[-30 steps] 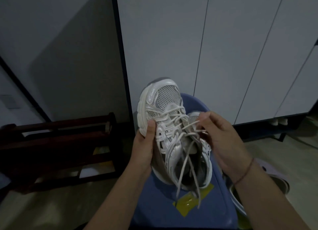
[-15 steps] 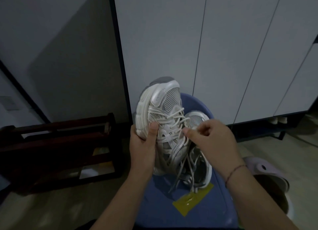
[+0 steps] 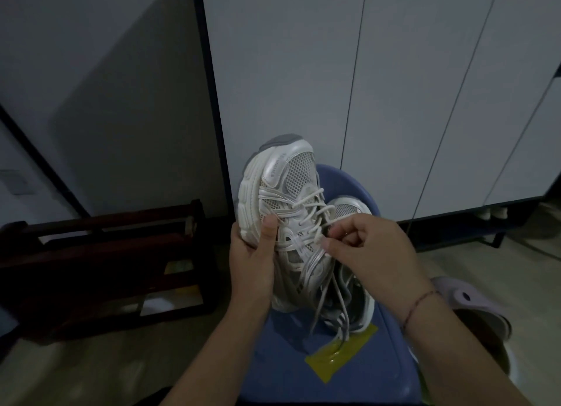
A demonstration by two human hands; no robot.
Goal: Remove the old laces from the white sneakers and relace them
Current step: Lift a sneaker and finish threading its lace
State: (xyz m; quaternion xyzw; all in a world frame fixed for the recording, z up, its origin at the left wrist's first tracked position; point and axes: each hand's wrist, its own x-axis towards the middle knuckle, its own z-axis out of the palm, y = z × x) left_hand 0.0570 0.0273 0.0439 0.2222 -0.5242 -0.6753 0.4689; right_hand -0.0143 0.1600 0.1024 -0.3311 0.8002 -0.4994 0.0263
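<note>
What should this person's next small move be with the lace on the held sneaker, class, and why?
Probably draw the pinched lace out of its eyelet, toward the person. The left hand steadies the held sneaker by its side, and the right hand has a grip on a crossing midway up. Lower rows remain threaded while loose ends already dangle over the blue chair, so unlacing seems underway.

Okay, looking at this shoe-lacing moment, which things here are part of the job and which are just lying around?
Part of the job:
- held sneaker, gripped by the left hand
- its lace, pinched by the right hand
- second sneaker on the blue stool

Just lying about:
- yellow tape patch on the stool
- dark wooden rack
- lilac clog
- white cabinet doors
</note>
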